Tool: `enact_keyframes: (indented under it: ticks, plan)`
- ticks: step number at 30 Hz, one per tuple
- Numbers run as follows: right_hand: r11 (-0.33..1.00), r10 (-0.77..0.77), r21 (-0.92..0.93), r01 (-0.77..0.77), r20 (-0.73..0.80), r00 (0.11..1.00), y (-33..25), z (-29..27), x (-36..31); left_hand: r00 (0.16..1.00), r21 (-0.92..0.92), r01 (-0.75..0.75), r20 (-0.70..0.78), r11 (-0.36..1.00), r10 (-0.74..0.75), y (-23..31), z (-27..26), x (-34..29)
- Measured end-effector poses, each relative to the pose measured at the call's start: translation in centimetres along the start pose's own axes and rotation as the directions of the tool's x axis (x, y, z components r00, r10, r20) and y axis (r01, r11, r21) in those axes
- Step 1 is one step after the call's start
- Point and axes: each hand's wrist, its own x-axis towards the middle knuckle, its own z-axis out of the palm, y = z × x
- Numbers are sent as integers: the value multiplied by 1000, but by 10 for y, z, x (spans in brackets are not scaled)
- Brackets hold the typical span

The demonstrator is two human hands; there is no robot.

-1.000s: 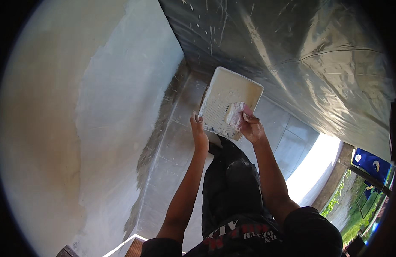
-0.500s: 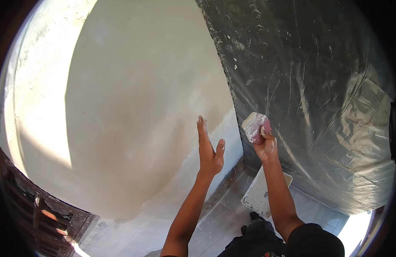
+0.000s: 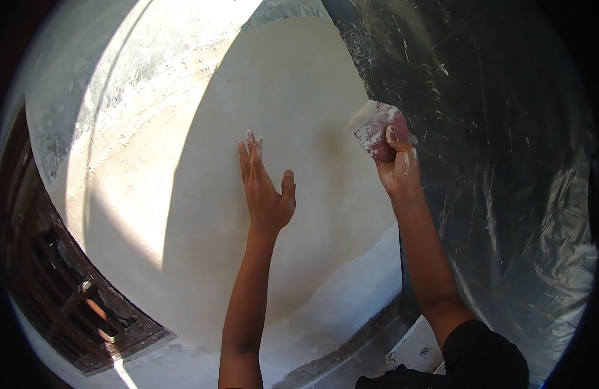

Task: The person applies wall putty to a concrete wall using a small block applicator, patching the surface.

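My right hand (image 3: 401, 162) is closed around a flat, palm-sized pink-red block (image 3: 382, 133) smeared with white paste. Its far left edge is paler, and I cannot tell what kind of tool it is. The block is up near the corner where the pale plastered wall (image 3: 280, 97) meets the dark plastic sheet. My left hand (image 3: 267, 188) is raised in front of that wall, fingers stretched and thumb apart, holding nothing. White paste marks the fingertips of both hands. Whether the left fingers touch the wall cannot be made out.
Dark plastic sheeting (image 3: 506, 149) hangs along the right side. A paste-stained white tray (image 3: 417, 345) lies on the floor, partly behind my right arm. Dark brown slatted woodwork (image 3: 72, 292) stands at the lower left. Bright sunlight falls on the wall's left part.
My view has shifted up and left along the wall. Both hands have risen, the left one moving leftward. The block stays in my right hand; the tray now shows less.
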Motion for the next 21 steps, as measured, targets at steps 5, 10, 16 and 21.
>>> enact_keyframes:
  ticks: [5,10,16,21]
  plan:
    - [997,51,-74,-35,228,972,29,56,37,997,201,-62,-24,978,68,-23,-15,26]
    - [949,62,-308,64,383,922,68,140,62,997,373,-25,-62,928,52,-45,-57,38]
    - [671,-147,-406,621,748,648,107,216,122,994,522,40,-111,852,22,-74,-109,44]
    - [284,-108,-427,858,875,471,128,261,121,997,627,31,-74,779,20,-93,-140,36]
